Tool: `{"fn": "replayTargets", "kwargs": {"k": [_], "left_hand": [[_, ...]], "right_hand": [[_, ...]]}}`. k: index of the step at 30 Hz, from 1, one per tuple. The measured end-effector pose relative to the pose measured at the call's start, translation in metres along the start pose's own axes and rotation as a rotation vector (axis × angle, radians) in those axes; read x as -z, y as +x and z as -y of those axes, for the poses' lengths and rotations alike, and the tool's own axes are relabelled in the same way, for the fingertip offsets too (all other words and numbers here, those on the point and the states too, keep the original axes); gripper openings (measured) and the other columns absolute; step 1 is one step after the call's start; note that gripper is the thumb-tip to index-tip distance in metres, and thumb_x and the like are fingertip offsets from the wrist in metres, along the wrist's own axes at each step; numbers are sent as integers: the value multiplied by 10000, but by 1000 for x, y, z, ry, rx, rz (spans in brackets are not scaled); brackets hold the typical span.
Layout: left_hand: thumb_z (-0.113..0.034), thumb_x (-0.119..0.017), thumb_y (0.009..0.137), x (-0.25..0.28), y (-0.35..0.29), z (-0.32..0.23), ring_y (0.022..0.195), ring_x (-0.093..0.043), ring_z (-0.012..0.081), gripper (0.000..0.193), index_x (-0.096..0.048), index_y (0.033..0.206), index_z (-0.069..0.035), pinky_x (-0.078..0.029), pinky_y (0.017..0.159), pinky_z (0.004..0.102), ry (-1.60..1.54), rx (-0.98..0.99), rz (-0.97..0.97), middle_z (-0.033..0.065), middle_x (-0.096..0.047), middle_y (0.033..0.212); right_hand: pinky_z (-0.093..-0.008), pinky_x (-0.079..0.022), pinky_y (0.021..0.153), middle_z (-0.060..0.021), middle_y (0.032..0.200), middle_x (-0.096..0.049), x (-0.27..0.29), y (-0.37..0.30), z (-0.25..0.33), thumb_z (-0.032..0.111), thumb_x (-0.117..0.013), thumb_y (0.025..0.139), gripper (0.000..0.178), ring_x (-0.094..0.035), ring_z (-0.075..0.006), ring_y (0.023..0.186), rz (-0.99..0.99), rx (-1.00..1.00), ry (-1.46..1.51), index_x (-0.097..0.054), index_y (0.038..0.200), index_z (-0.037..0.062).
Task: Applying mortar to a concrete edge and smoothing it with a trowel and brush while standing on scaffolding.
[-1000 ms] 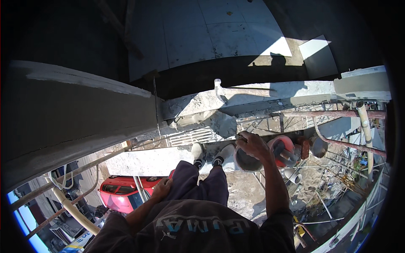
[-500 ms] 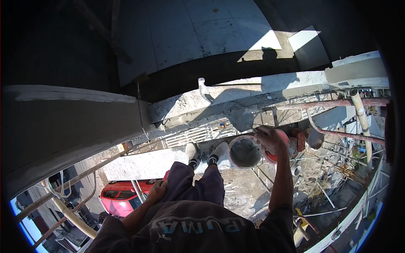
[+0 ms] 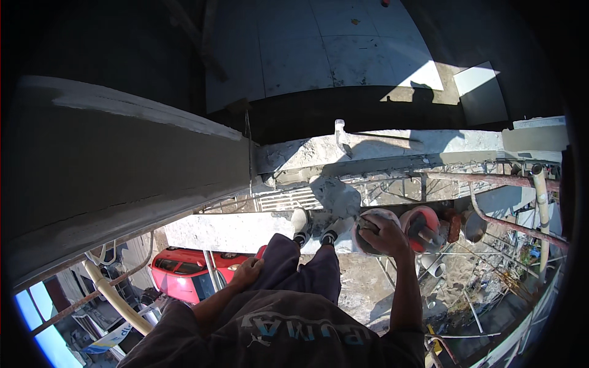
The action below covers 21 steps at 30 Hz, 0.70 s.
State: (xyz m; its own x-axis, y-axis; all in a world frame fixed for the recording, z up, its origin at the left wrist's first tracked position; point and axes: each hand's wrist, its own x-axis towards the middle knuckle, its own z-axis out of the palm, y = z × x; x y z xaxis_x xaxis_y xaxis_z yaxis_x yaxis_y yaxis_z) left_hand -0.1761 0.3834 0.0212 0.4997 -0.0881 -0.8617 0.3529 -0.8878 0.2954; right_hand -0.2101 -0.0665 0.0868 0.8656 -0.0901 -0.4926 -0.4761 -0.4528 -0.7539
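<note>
My right hand [image 3: 386, 239] is over the pale pink-rimmed bucket [image 3: 402, 221], with fingers curled down at its mouth. It covers much of the bucket, and what the fingers hold, if anything, is hidden. A red bucket [image 3: 410, 216] with grey objects inside stands just to the right. Beside my thigh, my left hand [image 3: 247, 272] is closed, its contents not visible. Both my shoes [image 3: 299, 219] stand on a pale plank [image 3: 227, 232]. Ahead of them is a grey, mottled patch [image 3: 336, 199] that I cannot identify.
A hammer-like tool [image 3: 341, 136] rests on the rough wall ledge [image 3: 294, 156]. Right of the buckets are a reddish brick [image 3: 453, 225] and a dark round container [image 3: 474, 227]. Scaffold poles [image 3: 540, 208] flank the plank. Far below is a red car [image 3: 184, 264].
My right hand has moved left, from over the red bucket to the grey-filled bucket. The whole view has shifted, while my left hand stays by my thigh.
</note>
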Motion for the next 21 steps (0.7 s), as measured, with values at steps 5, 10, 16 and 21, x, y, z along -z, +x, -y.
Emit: {"fn": "replayTargets", "kwargs": {"k": [5,10,16,21], "left_hand": [[-463,-524,967,2,-2,13,1046,-640,353,506,-640,1128,2,-466,896,439,-45,9,-17,238,-668,1061],[-449,-525,969,2,-8,16,1027,-643,351,496,-642,1120,9,-466,882,440,-95,-2,-32,238,-668,1039],[-441,-535,965,4,-9,20,1030,-645,338,493,-642,1119,15,-470,880,433,-93,3,-30,229,-671,1045],[-449,-543,961,3,-4,24,1060,-639,340,499,-639,1149,4,-471,914,420,-97,12,-41,233,-667,1094]], "right_hand": [[-420,-515,835,-202,1010,-688,-27,70,49,361,-671,835,465,-665,-354,927,251,8,-167,-630,1189,61],[-439,-501,918,-227,1106,-680,-49,109,39,430,-632,852,553,-657,-374,1032,297,93,-304,-613,1263,60],[-435,-503,907,-234,1081,-683,-30,120,56,436,-617,862,578,-664,-370,1016,422,-39,-298,-592,1286,45],[-419,-499,700,-169,796,-668,-2,105,40,361,-600,866,403,-658,-273,701,346,-97,-144,-640,1080,22]]}}
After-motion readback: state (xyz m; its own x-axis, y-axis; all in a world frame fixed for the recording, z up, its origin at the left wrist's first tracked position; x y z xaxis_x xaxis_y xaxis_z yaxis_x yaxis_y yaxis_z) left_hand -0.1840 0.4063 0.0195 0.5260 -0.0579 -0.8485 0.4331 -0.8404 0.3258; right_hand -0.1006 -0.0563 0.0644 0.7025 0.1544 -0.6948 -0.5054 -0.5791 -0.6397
